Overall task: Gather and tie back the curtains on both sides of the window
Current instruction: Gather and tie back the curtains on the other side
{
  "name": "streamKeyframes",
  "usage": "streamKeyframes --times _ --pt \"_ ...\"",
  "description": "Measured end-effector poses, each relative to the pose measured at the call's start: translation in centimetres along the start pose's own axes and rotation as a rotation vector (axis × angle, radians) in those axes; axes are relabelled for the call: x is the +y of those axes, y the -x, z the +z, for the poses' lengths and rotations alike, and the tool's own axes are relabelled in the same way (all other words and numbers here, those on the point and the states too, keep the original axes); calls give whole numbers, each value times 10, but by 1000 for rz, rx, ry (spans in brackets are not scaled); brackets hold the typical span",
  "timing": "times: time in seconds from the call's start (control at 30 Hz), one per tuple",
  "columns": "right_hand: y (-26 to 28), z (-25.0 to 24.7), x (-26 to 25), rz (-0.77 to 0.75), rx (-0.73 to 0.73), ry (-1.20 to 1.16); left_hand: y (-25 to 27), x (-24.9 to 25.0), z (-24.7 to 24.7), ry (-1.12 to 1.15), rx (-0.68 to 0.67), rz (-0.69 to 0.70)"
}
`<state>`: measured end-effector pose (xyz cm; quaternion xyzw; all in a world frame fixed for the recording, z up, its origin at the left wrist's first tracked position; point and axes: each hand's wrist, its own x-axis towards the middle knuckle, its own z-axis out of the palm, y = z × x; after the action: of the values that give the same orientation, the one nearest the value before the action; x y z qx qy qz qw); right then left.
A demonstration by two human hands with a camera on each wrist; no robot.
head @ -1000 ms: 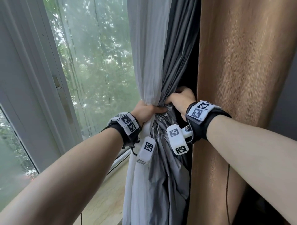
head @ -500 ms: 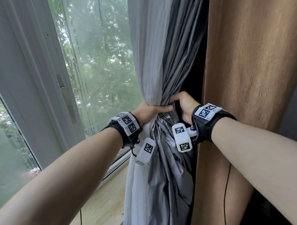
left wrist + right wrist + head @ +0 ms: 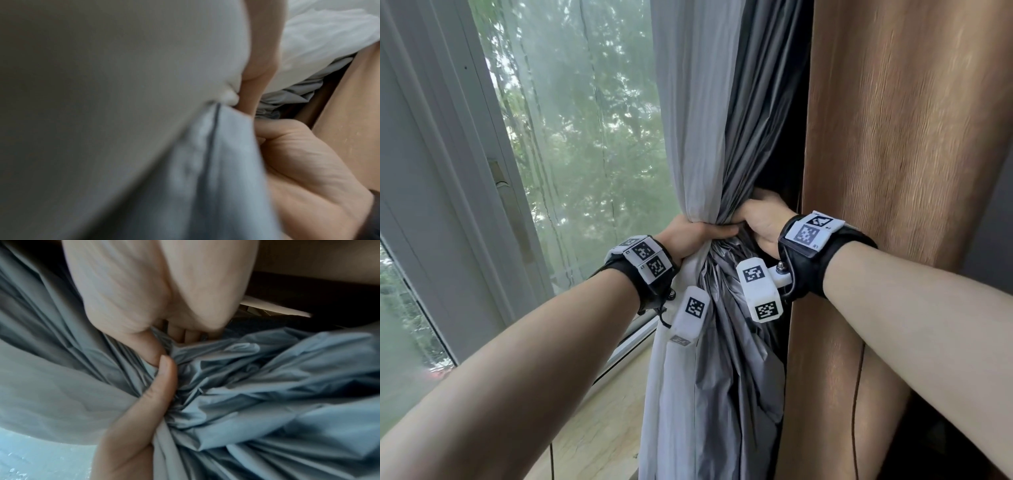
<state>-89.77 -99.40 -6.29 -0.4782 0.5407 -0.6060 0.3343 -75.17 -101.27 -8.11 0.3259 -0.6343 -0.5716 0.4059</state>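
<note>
I am bunching the pale grey pleated curtain with its shiny silver-grey lining (image 3: pixel 726 144) into a tight neck at the right side of the window, just beside the wide brown textured drape (image 3: pixel 893 171) that is hanging to its right. My left hand (image 3: pixel 690 236) is wrapping around the gathered neck from the window side, fingers curled firmly round the cloth and the thumb lying across the front. My right hand (image 3: pixel 762 222) is meeting it from the drape side, its fingers curling into the dark silver folds at the same height, so the two hands are touching at the gather. In the right wrist view my thumb (image 3: pixel 160 382) is pressing into the crumpled lining. Below my grip the fabric is fanning out loosely and hanging down to the beige stone windowsill (image 3: pixel 599 428). To the left, the white window frame (image 3: pixel 441 192) is standing before glass with green trees blurred beyond.
</note>
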Motion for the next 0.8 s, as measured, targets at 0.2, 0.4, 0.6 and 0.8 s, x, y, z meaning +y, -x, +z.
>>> streamKeyframes --times 0.2,0.4,0.6,0.8 --pt "-3 -12 -8 13 87 167 -1 -2 -2 -19 61 -15" --pt "-13 -23 7 205 61 77 6 4 -4 0 -27 -33" --pt "5 -14 -4 145 -26 98 13 6 -6 47 -55 -26" --pt "6 -5 -12 89 0 174 10 2 -4 52 4 -8"
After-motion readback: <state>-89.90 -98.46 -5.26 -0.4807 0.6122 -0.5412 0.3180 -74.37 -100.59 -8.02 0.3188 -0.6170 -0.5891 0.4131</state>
